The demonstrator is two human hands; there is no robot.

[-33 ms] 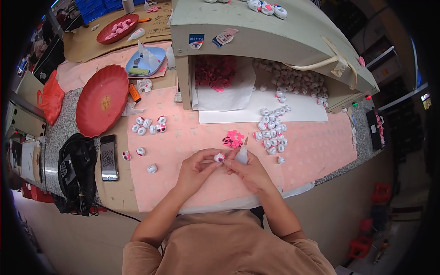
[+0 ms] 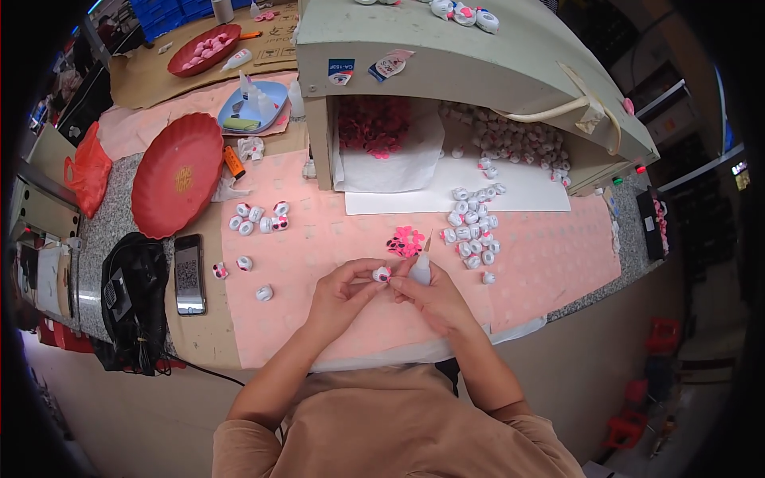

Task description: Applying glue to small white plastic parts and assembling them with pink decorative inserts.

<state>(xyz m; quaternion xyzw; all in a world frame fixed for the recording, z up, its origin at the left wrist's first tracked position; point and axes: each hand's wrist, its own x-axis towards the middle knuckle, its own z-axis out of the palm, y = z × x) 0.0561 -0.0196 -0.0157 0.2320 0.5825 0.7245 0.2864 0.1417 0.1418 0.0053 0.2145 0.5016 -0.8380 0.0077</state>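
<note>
Head view first: what is the work laid on?

Pink sheeting [image 2: 271, 331], marked with pale patches, over a speckled grey table [image 2: 121, 191]. A grey-green metal housing [image 2: 446, 56] with an open front stands at the far side, loose white and pink pieces inside it. Leftward are a red scalloped dish [image 2: 155, 203], a phone [image 2: 190, 279], a black bag [image 2: 137, 307] and a red plastic bag [image 2: 89, 175].

And the room beyond?

A plain floor, with red stools [image 2: 625, 430] at lower right and blue crates [image 2: 195, 8] at upper left.

Any labels?

Two stickers on the housing: a blue-and-white one [image 2: 342, 72] and a torn, wrinkled one [image 2: 391, 65]. The dish bears gold characters, and the brown cardboard [image 2: 275, 52] at the back has dark print.

Where is the piece being handled?

Above the sheeting, between the hands: a small, rounded white piece [image 2: 381, 273] with pink and dark details. The left hand [image 2: 336, 307] pinches it between thumb and fingertips.

The other?

The right hand [image 2: 437, 303] has its fingers closed around a translucent bottle [image 2: 420, 272], thin nozzle pointing away. Its thumb and forefinger tips meet beside the piece; whether they grip a tiny part, I cannot tell.

Nearby?

Flat pink pieces [image 2: 406, 240] just beyond the hands, and similar white pieces [image 2: 474, 231] clustered to the right.
</note>
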